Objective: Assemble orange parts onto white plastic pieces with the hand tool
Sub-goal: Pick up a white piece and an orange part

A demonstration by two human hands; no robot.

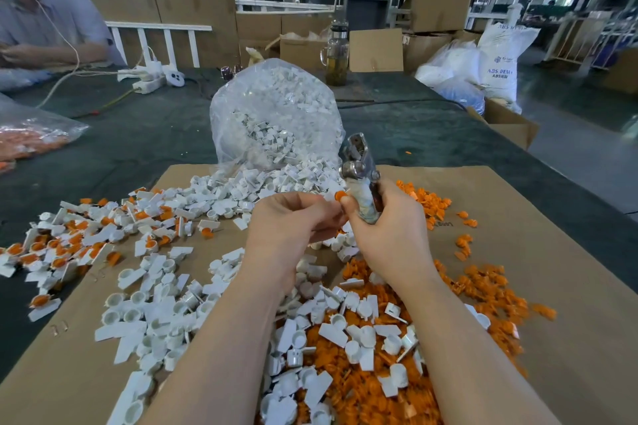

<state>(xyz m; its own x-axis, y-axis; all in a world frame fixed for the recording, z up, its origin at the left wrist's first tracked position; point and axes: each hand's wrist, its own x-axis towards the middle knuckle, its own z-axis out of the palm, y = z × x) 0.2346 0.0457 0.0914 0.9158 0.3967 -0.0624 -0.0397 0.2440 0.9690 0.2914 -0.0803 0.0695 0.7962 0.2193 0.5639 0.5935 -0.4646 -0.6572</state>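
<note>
The right hand [386, 228] is closed around the wrapped handle of the metal hand tool [362, 176], which stands nearly upright just in front of the clear bag [276, 114] of white pieces. The left hand [293, 221] pinches one orange part [340, 196] between its fingertips, touching the tool handle (any white piece in this hand is hidden). Loose white plastic pieces [165, 314] and an orange pile [362, 386] lie on the cardboard sheet [552, 252] nearer than the bag; assembled pieces [62, 248] lie to its near left.
</note>
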